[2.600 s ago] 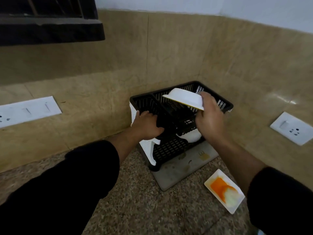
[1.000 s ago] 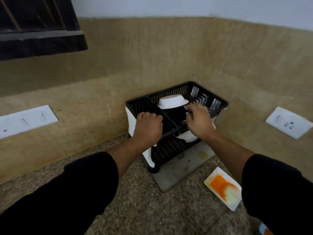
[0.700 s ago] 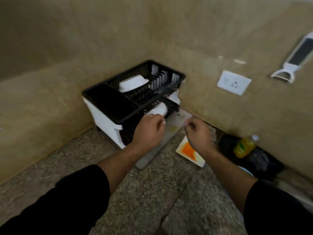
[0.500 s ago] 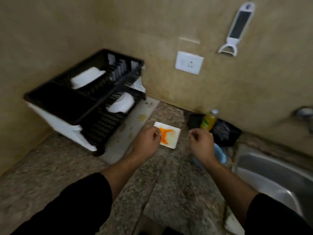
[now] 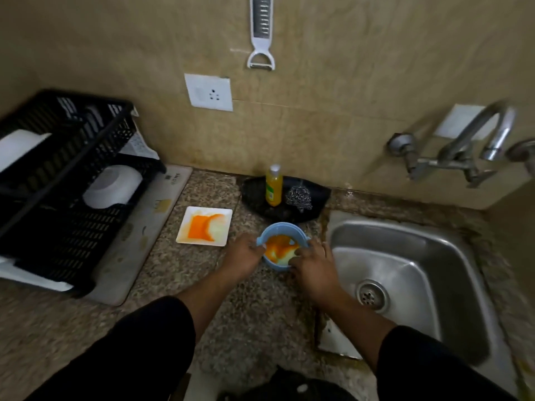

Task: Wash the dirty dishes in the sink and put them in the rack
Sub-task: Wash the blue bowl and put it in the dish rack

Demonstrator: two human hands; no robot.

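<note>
The small round blue plastic bowl [image 5: 283, 249] with orange mess inside sits on the counter just left of the steel sink [image 5: 405, 273]. 2 hands hold its rim: left hand [image 5: 241, 257] and right hand [image 5: 311, 267], fingers closed on it. The sink is nearer the right hand. A dirty square white plate [image 5: 205, 230] waits left of the bowl.

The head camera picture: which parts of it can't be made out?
- Black plastic dish rack: cut off by the left edge, and blurred.
- Small blue plastic bowl: near rim hidden behind left hand and right hand.
- Yellow soap bottle: label too small to read.
</note>
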